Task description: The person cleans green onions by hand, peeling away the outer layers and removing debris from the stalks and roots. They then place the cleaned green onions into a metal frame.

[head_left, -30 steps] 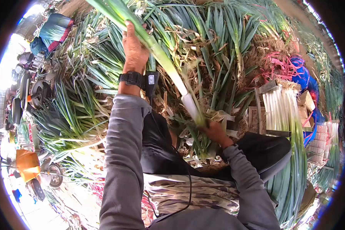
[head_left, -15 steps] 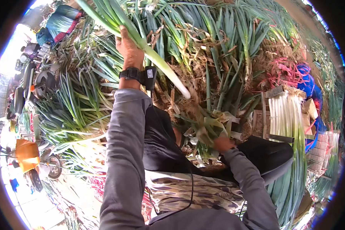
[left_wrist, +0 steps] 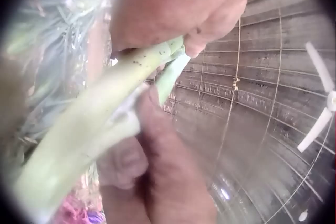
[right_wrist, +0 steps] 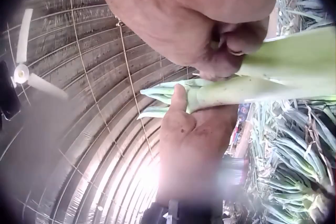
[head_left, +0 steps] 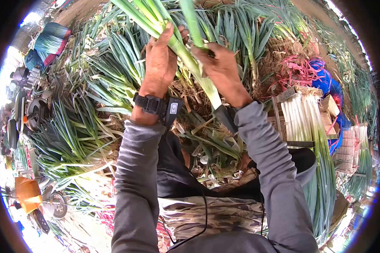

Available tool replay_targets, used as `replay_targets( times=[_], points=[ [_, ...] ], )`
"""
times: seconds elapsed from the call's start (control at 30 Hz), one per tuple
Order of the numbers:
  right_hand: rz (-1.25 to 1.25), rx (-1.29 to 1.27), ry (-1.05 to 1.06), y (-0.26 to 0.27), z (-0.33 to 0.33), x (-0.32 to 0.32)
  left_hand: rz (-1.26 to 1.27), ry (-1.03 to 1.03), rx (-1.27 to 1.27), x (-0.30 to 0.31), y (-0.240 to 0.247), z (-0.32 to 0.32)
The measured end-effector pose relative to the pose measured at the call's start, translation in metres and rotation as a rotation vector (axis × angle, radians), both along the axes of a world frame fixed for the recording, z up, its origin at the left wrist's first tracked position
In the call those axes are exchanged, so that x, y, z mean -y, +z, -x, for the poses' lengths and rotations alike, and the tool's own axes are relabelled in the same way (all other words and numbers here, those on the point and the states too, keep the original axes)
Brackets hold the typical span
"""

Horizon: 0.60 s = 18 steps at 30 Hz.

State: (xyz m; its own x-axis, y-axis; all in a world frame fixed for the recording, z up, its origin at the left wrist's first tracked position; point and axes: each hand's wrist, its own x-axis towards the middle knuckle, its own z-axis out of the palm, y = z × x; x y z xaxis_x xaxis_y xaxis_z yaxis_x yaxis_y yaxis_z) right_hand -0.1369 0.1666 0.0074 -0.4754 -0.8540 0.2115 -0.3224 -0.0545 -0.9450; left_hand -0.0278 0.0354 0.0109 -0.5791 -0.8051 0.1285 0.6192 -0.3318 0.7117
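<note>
My left hand (head_left: 160, 63) grips a leek (head_left: 207, 87) around its upper stalk, the white end slanting down to the right. Close beside it, my right hand (head_left: 223, 69) pinches an outer leaf (head_left: 191, 21) of the same leek between thumb and fingers. The right wrist view shows this outer layer (right_wrist: 294, 56) standing away from the pale stalk (right_wrist: 226, 91). In the left wrist view, the right thumb (left_wrist: 152, 111) lies against the stalk near the split. Trimmed leaves and peelings (head_left: 215, 145) lie below, between the legs.
Unpeeled leeks with dry roots (head_left: 249, 46) are heaped ahead, and another pile (head_left: 80, 130) lies at the left. Peeled white leeks (head_left: 302, 118) lie in a wooden frame at the right. Pink twine (head_left: 297, 69) and blue netting (head_left: 321, 78) are behind it.
My right hand came away low with a stripped layer and let it go by the lap. It has since risen to the stalk and taken another leaf. My left hand keeps its grip.
</note>
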Motion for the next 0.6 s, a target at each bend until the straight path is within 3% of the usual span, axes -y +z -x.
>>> replay_targets(
  times=[0.03,0.1,0.17,0.33,0.37,0.4,0.47,0.53,0.6],
  points=[
    [0.153,0.058,0.069,-0.003,0.001,-0.013,-0.008,0.019,-0.009,0.004,0.004,-0.001],
    [0.209,0.171,0.100,-0.013,0.007,-0.049,0.024,0.045,-0.017,0.017,0.002,-0.008],
    [-0.146,0.299,0.121,-0.026,0.018,-0.080,0.107,0.036,-0.008,0.035,-0.004,-0.020],
    [-0.444,0.326,0.131,-0.100,-0.004,-0.144,0.161,0.089,-0.006,0.061,-0.022,-0.036],
    [-0.467,0.259,0.183,-0.137,-0.012,-0.161,0.136,0.126,0.059,0.064,-0.026,-0.040],
    [-0.297,-0.043,0.209,-0.210,-0.018,-0.184,0.110,0.160,0.119,0.067,-0.028,-0.044],
    [-0.336,-0.356,0.192,-0.275,-0.043,-0.214,0.076,0.193,0.183,0.065,-0.041,-0.038],
    [-0.564,-0.250,0.251,-0.269,-0.048,-0.211,0.081,0.217,0.215,0.063,-0.045,-0.040],
    [-0.978,0.313,0.312,-0.212,-0.036,-0.191,0.090,0.233,0.203,0.070,-0.043,-0.041]
  ],
)
